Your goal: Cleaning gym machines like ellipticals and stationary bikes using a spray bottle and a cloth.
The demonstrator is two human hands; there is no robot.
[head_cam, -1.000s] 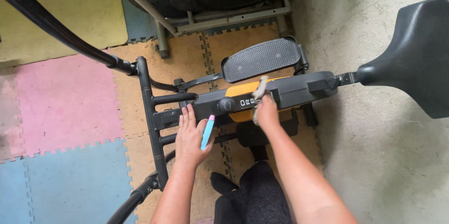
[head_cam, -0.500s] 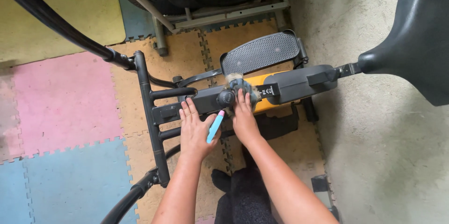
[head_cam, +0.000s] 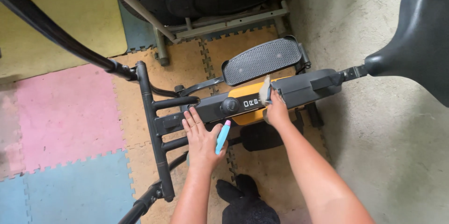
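I see a floor of interlocking foam mats in pink, blue, yellow and tan, meeting bare grey concrete on the right side. Over the tan tiles stands an exercise bike frame, dark grey metal with an orange panel and a round black knob.

My left hand lies palm down, fingers spread flat onto the frame's front bars, while the thumb pins a slim blue spray bottle with a pink cap against the palm. My right hand reaches forward with a straight forearm and is clenched around a pale cloth, pressing it on the frame just right of the orange panel.

Behind the frame a black textured pedal tilts upward. A smooth black saddle juts off the frame's right end, and a black padded handlebar runs diagonally at top left.
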